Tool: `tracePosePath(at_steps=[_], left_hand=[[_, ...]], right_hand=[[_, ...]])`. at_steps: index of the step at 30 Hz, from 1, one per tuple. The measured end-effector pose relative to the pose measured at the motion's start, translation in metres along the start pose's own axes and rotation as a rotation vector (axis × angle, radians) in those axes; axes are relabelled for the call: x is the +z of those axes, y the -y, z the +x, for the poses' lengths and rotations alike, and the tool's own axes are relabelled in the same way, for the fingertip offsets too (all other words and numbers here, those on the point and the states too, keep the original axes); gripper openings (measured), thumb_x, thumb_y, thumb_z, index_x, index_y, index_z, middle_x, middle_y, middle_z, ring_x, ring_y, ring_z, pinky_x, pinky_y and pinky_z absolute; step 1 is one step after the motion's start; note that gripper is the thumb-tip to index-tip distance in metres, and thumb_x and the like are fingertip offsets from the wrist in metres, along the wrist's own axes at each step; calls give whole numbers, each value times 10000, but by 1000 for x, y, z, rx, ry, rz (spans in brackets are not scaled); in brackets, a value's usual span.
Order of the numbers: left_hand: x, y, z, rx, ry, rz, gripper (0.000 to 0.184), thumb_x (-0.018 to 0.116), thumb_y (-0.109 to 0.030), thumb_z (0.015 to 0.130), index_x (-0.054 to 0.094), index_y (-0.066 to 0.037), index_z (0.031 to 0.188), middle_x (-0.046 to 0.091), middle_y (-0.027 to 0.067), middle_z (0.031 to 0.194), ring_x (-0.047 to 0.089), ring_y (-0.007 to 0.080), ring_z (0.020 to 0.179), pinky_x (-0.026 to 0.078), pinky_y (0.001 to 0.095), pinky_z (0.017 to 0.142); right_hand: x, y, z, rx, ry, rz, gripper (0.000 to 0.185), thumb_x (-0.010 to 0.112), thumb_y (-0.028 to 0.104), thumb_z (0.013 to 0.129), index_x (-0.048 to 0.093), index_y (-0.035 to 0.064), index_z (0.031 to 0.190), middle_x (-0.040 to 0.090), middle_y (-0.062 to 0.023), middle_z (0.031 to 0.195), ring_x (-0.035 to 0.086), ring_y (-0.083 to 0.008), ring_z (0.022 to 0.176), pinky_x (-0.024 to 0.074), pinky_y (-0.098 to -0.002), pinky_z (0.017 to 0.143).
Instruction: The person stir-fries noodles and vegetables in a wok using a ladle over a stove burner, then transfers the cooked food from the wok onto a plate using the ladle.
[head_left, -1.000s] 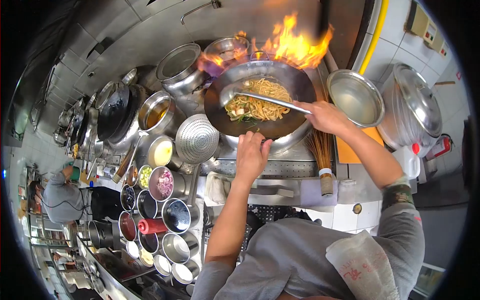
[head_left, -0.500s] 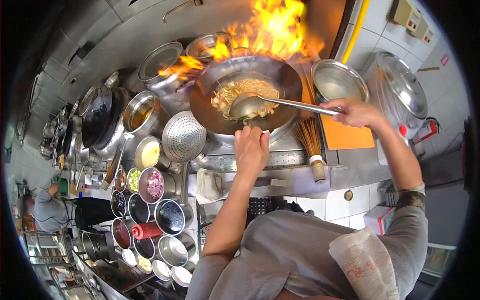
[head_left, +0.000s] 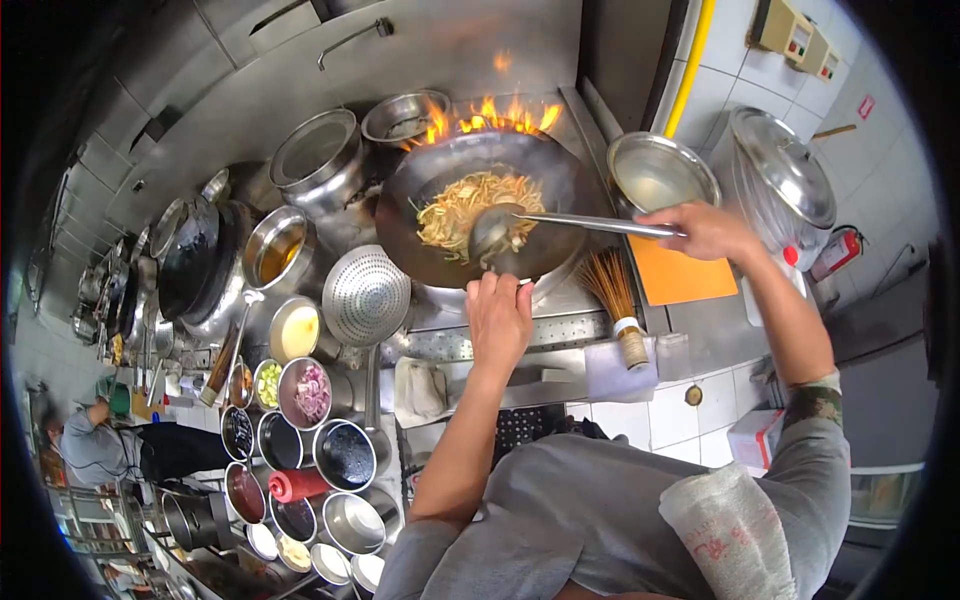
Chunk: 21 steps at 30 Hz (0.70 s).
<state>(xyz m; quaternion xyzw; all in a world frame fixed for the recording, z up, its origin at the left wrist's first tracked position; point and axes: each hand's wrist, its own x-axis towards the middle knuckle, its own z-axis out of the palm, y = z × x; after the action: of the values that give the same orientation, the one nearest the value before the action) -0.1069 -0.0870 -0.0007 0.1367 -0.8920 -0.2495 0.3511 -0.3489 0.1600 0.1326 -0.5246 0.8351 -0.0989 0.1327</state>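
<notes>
My right hand [head_left: 703, 231] is closed around the long metal handle of a ladle [head_left: 494, 232]. The ladle's bowl rests among noodles [head_left: 452, 205] mixed with bits of vegetable. These lie in a dark wok [head_left: 408, 258] on the burner. At the wok's near rim, my left hand [head_left: 500, 320] is closed on its edge; the exact grip is hidden under the fingers, and a small white bit shows by the thumb. Low flames [head_left: 500, 118] rise behind the wok's far rim.
A perforated strainer [head_left: 366, 294] and a pot of oil [head_left: 277, 250] stand left of the wok. Nearer are several seasoning pots and a red bottle [head_left: 297, 486]. To the right are a bamboo brush [head_left: 612, 300], an orange board [head_left: 683, 270] and a metal bowl [head_left: 664, 165]. Another person [head_left: 105, 442] works far left.
The tall flames behind the wok have shrunk to a low line. The noodles look more heaped, and the ladle's bowl has shifted slightly lower in view. Both hands keep their holds.
</notes>
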Motion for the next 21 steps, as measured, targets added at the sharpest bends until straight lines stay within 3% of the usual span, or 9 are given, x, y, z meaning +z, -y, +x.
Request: tracePosePath(at_steps=[4,5,6,8,9,13,16,17,21], left_hand=[[22,28,-54,24,67,82,130,672,-155,940,633,-35,910,570,169,916,529,397,906,428,493,827],[14,24,-78,42,65,48,139,676,-168,936,626,-41,909,564,164,928,528,396,913,428,499,810],[5,21,-89,61,66,18,150,680,-182,932,620,-47,909,558,158,940,527,396,919,427,505,792],[-18,2,-61,74,46,7,148,683,-176,927,615,-47,904,553,160,940,520,398,916,423,508,794],[-33,-14,-56,51,54,-5,148,685,-173,925,612,-47,902,550,161,941,516,399,914,421,509,794],[-27,-13,4,16,-13,-19,152,692,-175,922,615,-44,907,556,162,949,520,381,932,426,497,802],[14,20,-10,-2,-5,41,140,696,-161,920,621,-44,915,567,161,942,528,380,926,427,490,804],[21,25,-26,-2,17,66,132,699,-148,917,623,-40,921,571,162,932,530,382,913,424,486,806],[11,28,-84,24,65,-8,184,726,-205,897,624,-52,903,568,175,936,529,413,920,438,520,803]], right_hand=[[28,13,14,96,-179,-177,520,666,159,934,592,254,1440,720,-192,1162,684,-396,1028,544,-461,945],[9,40,3,248,-99,-199,516,678,131,918,614,250,1416,722,-180,1170,679,-410,1019,549,-475,940],[5,31,-3,163,-115,-139,517,683,122,912,620,241,1411,719,-179,1184,680,-404,1034,548,-467,944],[0,-5,-21,-17,-130,-23,517,695,104,901,632,223,1400,713,-179,1212,682,-390,1065,545,-452,953],[-4,-10,-26,11,-69,95,575,682,5,884,620,199,1422,700,-151,1282,683,-344,1128,523,-391,984],[-22,-6,-10,65,98,85,539,695,77,899,614,183,1421,693,-150,1297,678,-348,1132,505,-384,1023],[7,-10,16,29,-58,-35,502,692,145,920,620,212,1412,695,-162,1283,653,-363,1161,496,-436,1033],[3,17,17,218,-17,-91,481,671,176,941,615,235,1415,704,-160,1258,676,-366,1107,524,-441,994],[25,-11,-25,58,-262,-55,482,657,146,959,597,214,1433,725,-129,1214,697,-353,1028,553,-445,921]])
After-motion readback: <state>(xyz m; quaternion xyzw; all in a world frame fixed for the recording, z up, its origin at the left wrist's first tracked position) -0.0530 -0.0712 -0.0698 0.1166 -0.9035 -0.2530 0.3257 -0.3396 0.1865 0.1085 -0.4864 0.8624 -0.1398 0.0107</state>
